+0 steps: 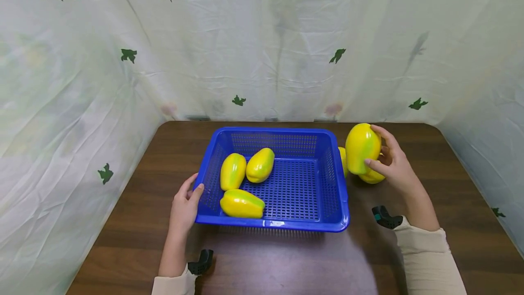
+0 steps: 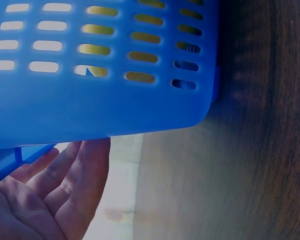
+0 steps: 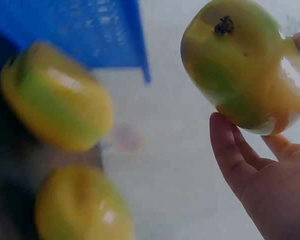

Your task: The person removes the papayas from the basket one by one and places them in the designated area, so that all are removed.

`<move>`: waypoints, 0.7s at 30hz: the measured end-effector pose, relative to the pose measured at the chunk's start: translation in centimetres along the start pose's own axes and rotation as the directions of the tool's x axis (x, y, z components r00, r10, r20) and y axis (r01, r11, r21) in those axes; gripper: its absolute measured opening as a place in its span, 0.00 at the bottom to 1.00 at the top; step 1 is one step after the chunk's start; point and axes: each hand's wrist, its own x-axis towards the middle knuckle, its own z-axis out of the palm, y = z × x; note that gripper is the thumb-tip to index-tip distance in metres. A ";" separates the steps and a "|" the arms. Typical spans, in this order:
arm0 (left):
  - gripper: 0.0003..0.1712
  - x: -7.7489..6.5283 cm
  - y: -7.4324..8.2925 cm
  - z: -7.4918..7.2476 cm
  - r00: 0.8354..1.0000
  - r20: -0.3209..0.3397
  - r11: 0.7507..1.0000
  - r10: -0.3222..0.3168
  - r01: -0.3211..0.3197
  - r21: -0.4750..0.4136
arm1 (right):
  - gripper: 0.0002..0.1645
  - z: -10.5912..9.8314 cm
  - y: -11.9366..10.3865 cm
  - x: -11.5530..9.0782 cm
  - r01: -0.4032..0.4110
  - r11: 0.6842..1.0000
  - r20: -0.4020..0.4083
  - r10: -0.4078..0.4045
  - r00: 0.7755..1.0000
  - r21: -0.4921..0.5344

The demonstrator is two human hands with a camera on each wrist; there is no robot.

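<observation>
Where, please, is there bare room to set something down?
Free: inside the basket, right of three yellow fruits; the near table, between both sleeves. Crowded: right of the basket, with two more fruits and the right hand.

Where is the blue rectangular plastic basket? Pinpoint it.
In the head view, the basket is toward the far side of the brown wooden table, left hand gripping its left rim, glossy yellow fruits to its right.

Table (image 1: 127, 236): dark brown wood-grain top, far corners rounded, pale sheen at near middle. On it, mid-table, I note a blue perforated basket (image 1: 270, 130). Just right of that: one yellow fruit (image 1: 343, 163), then a second yellow fruit (image 1: 373, 177), both partly hidden.
</observation>
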 end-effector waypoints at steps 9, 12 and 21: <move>0.30 -0.1 0.1 0.0 1.000 0.002 1.000 -0.012 0.012 -0.004 | 0.43 -2.3 3.4 -2.5 -0.091 0.992 -0.123 0.080 0.989 -0.090; 0.30 -0.1 0.1 0.0 1.000 0.000 1.000 -0.012 0.012 -0.004 | 0.42 -2.9 4.3 -3.2 -0.107 0.991 -0.146 0.094 0.985 -0.086; 0.30 -0.1 0.0 0.0 1.000 -0.007 1.000 -0.006 0.006 -0.004 | 0.40 -4.4 6.5 -4.5 -0.134 0.991 -0.208 0.132 0.969 0.006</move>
